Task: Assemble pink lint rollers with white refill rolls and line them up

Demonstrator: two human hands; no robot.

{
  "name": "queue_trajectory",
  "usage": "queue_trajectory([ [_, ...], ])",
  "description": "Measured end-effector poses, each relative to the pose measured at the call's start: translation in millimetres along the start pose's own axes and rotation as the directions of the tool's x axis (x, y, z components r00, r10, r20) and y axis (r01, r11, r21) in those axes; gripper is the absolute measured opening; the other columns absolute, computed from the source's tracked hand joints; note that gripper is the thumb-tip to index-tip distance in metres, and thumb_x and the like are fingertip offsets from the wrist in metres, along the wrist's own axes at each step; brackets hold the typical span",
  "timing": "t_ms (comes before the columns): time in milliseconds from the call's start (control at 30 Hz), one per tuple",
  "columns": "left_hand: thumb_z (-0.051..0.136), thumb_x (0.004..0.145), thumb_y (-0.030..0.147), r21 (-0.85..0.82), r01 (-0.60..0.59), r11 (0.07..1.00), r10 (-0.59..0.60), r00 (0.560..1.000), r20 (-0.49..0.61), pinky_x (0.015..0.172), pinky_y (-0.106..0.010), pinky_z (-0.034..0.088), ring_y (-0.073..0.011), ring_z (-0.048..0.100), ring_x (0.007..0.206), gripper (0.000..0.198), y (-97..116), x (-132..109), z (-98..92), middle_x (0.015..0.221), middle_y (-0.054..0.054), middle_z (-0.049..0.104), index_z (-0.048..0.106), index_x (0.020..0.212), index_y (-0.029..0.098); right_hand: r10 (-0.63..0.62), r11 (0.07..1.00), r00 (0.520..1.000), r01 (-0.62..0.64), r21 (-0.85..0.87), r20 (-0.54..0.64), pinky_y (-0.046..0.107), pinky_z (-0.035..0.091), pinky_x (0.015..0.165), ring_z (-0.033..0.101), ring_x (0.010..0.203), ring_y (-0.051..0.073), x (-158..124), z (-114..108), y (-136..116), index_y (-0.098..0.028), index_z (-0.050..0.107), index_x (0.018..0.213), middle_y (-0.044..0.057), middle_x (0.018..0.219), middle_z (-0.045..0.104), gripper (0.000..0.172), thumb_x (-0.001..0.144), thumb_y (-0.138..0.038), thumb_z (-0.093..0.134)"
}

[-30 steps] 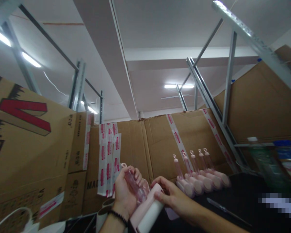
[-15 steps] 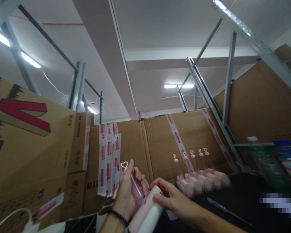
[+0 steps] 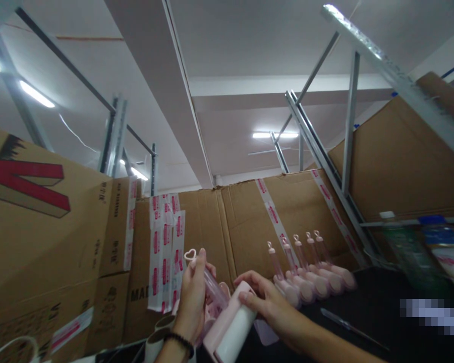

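My left hand (image 3: 193,297) is closed around a slim translucent pink tube (image 3: 215,288). A heart-shaped loop (image 3: 189,254) tops the tube, above my thumb. My right hand (image 3: 267,297) grips a pink-and-white cylinder (image 3: 230,325) near its upper end, thumb on top and fingers behind. The tube's lower end meets the side of the cylinder; whether they are joined I cannot tell. Behind my left hand, pink pieces show in part. On the right stands a row of several similar pink tubes (image 3: 302,257) with heart loops, among pink cylinders (image 3: 321,287) lying on the black surface.
A thin pen-like tool (image 3: 353,328) and a pale flat piece (image 3: 265,334) lie near my right forearm. Cardboard rolls (image 3: 157,338) stand by my left wrist. Cardboard walls (image 3: 242,227) close off the back. A green bottle (image 3: 410,247) and blue-lidded container (image 3: 444,242) stand at far right.
The view has shifted slightly. Both hands keep their holds. My left hand has turned a little around the tube, and more of the pale flat piece shows beside the cylinder.
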State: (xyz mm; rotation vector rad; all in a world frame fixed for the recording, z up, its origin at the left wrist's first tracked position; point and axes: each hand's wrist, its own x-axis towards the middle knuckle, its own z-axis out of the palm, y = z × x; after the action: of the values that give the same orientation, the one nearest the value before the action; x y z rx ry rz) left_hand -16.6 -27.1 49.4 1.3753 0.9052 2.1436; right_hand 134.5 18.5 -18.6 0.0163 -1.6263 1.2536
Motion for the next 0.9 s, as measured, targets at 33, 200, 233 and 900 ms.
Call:
queue_trajectory([
  [33, 0.072, 0.071, 0.059, -0.006, 0.001, 1.0, -0.001, 1.0, -0.004, 0.035, -0.015, 0.035, -0.006, 0.044, 0.039, 0.045, -0.6, 1.0, -0.1, 0.055, 0.007, 0.053, 0.05, 0.068, 0.02, 0.004, 1.0, 1.0, -0.004, 0.01, -0.029, 0.022, 0.038, 0.061, 0.054, 0.077, 0.014, 1.5, -1.7, 1.6, -0.019, 0.058, 0.106, 0.002, 0.092, 0.061, 0.037, 0.078, -0.04, 0.07],
  [200, 0.077, 0.069, 0.054, -0.002, -0.059, 0.998, 0.059, 0.998, -0.025, 0.038, -0.014, 0.04, -0.0055, 0.047, 0.041, 0.044, -4.1, 4.2, -1.5, 0.058, 0.008, 0.054, 0.049, 0.073, 0.019, 0.026, 0.995, 0.98, -0.006, 0.102, -0.196, 0.022, 0.04, 0.059, 0.055, 0.069, 0.014, 6.8, -4.7, -3.2, -0.019, 0.054, 0.107, 0.001, 0.086, 0.061, 0.045, 0.072, -0.041, 0.074],
  [233, 0.077, 0.069, 0.053, 0.008, -0.06, 0.998, 0.06, 0.998, -0.018, 0.038, -0.015, 0.042, -0.0064, 0.049, 0.042, 0.044, -4.6, 4.4, -1.8, 0.058, 0.007, 0.055, 0.049, 0.074, 0.019, 0.025, 0.992, 0.973, 0.004, 0.126, -0.229, 0.023, 0.041, 0.059, 0.056, 0.07, 0.014, 7.6, -4.7, -5.8, -0.019, 0.054, 0.106, 0.001, 0.087, 0.061, 0.046, 0.071, -0.041, 0.075],
  [900, 0.076, 0.078, 0.026, -0.078, 0.328, 0.941, -0.301, 0.922, 0.243, 0.071, -0.035, 0.063, -0.0286, 0.076, 0.076, 0.018, -12.3, -22.0, 13.2, 0.077, -0.015, 0.078, 0.069, 0.081, 0.01, -0.093, 0.993, 0.843, 0.038, -0.113, -0.531, 0.027, 0.044, 0.054, 0.055, 0.059, 0.016, 19.7, -34.6, -2.5, -0.021, 0.057, 0.101, -0.002, 0.072, 0.058, 0.048, 0.077, -0.061, 0.065],
])
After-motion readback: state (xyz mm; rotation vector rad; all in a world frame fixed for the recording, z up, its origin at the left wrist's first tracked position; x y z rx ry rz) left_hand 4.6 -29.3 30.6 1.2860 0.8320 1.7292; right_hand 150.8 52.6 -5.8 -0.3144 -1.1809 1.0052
